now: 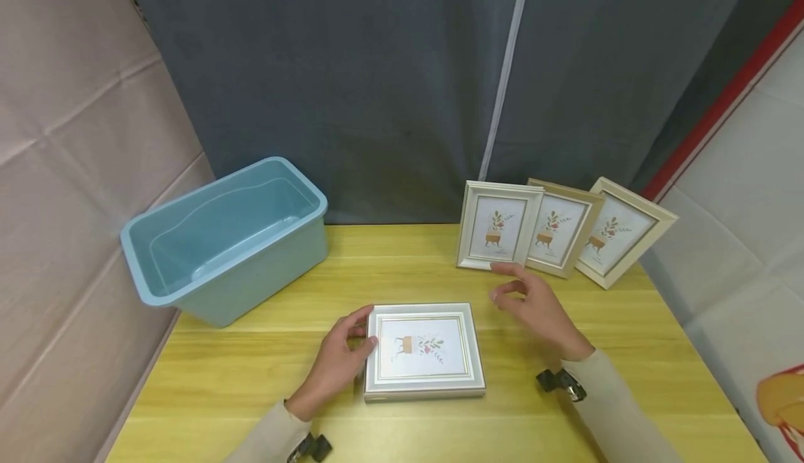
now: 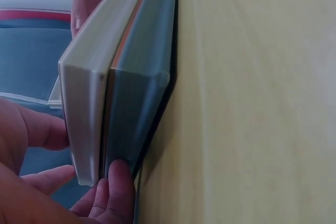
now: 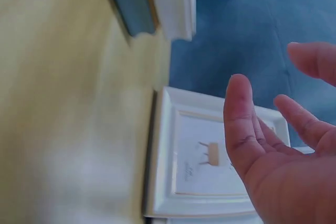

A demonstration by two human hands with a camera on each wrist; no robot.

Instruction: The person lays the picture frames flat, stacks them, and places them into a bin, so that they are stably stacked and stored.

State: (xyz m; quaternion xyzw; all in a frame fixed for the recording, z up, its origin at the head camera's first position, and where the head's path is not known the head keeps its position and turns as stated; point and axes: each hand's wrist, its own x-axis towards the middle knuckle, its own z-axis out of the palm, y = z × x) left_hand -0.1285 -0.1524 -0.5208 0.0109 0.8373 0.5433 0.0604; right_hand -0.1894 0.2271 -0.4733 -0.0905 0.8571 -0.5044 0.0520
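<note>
smooth plastic-looking bin (image 1: 264, 274), wood-grained tabletop (image 1: 389, 274) with slight sheen, matt cloth backdrop (image 1: 326, 93), smooth, faintly glossy picture frame (image 1: 426, 351)

A blue, open-topped bin (image 1: 264, 278) rests on the yellow wood-grain surface (image 1: 251, 372). Behind the bin hangs a dark grey curtain (image 1: 326, 86), its pale strip (image 1: 506, 72) well to the bin's right. Left of the bin is creased pinkish cloth (image 1: 69, 184); far right of it, a red band (image 1: 726, 100) borders a white panel (image 1: 747, 197).

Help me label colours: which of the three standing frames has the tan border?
The middle frame; the left frame and right frame have paler borders.
</note>
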